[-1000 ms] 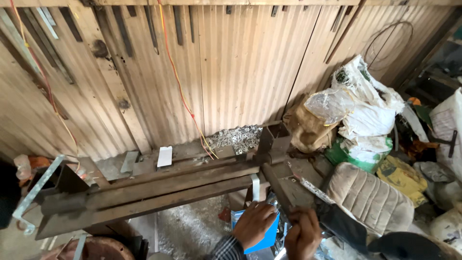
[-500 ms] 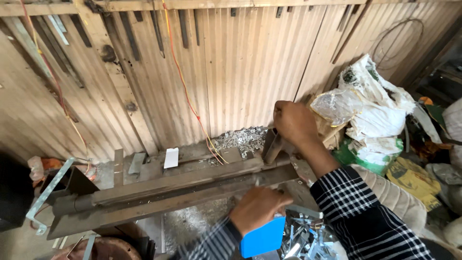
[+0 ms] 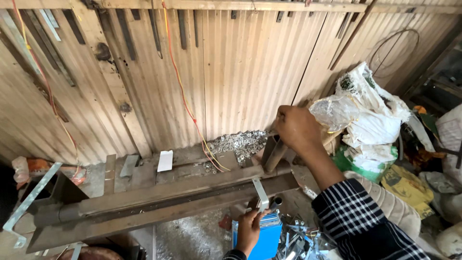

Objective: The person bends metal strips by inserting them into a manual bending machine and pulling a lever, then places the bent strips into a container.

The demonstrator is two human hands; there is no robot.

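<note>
Metal strip (image 3: 260, 193) pinched in left hand (image 3: 249, 230), under bender (image 3: 159, 202).

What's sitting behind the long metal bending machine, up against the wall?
Behind the bending machine lie a heap of small shiny metal pieces, a white card and orange wire against the corrugated wall. The right hand on the lever hides what's beyond it.

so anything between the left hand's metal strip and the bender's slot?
Nothing visible: the left hand already holds the bent metal strip against the bender's steel beam. Right hand grips the lever above.
</note>
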